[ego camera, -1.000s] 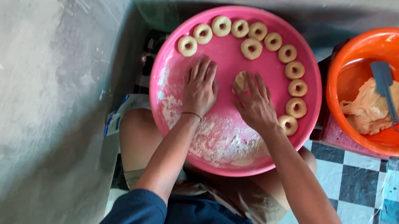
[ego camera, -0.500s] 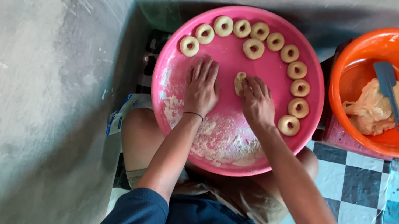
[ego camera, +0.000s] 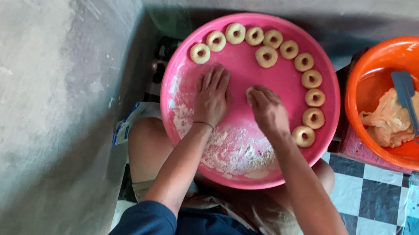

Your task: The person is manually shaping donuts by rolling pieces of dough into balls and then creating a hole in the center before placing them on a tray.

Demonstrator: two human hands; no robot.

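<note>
The right hand [ego camera: 268, 109] has curled in since a moment ago, and the dough piece [ego camera: 250, 91] it works is now mostly hidden. The left hand [ego camera: 212, 96] lies flat on the pink tray [ego camera: 183, 72], fingers together, holding nothing. The right fingers look bunched on the small dough piece, though I cannot see it well. It sits mid-tray, between both hands. Dough rings [ego camera: 311, 79] line the far rim. This looks like the shaping step; next it needs a gentle lift to the free spot in the row.
</note>
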